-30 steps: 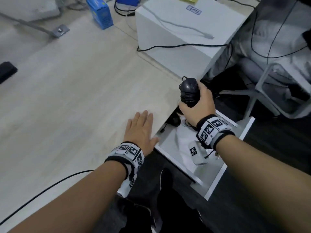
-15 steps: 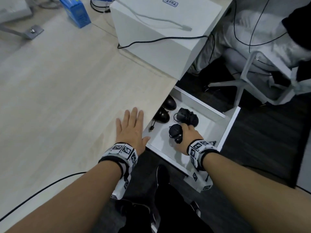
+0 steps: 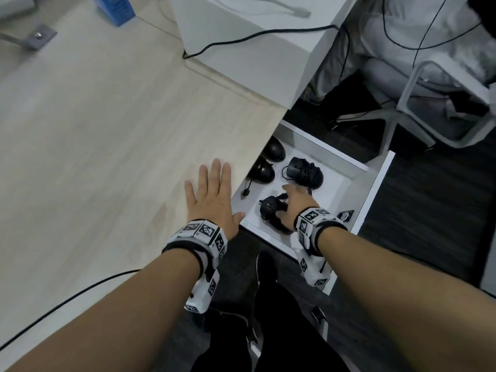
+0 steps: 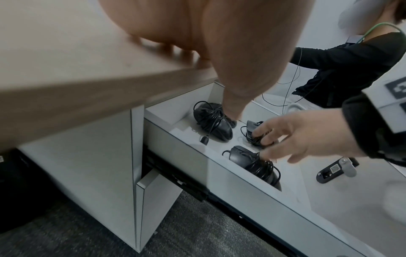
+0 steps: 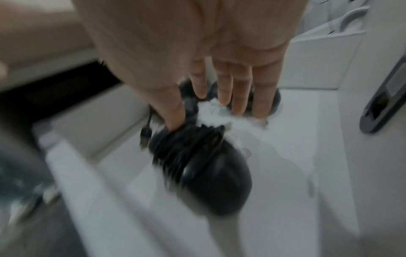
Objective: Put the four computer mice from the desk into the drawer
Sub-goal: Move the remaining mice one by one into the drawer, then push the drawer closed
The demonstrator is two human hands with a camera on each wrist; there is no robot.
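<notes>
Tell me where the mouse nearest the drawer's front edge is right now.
In the head view, that mouse lies in the open drawer, front left, beside the right hand, with another cable-wrapped mouse behind it.

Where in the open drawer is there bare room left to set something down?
The drawer's bare white floor lies on its right side, between the mouse with wrapped cord and the small dark device near the front. The left side, under the desk edge, is crowded with mice and the right hand.
</notes>
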